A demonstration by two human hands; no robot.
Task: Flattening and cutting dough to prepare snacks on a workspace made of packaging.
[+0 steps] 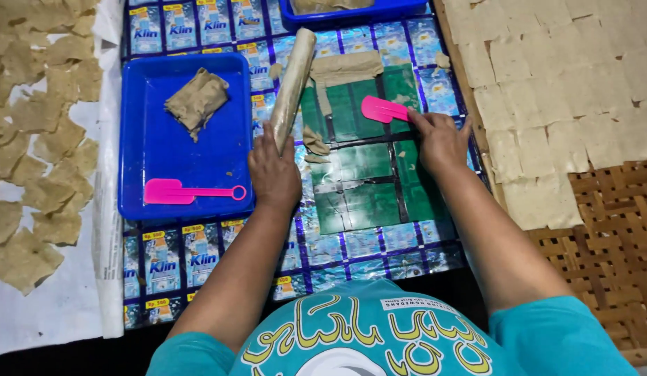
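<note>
Under the left hand lies a clasped roller (dough-coated, seemingly); right hand pinches a pink scraper.

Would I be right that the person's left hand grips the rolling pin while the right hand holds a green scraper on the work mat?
Not quite: the scraper is pink, not green, as the head view shows. The left hand does grip the rolling pin, and the right hand holds the scraper on the work mat.

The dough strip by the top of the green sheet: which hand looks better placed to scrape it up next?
Probably the right hand. It already holds the pink scraper, whose blade lies close to the dough strip. The left hand is wrapped around the rolling pin, so it is occupied.
</note>
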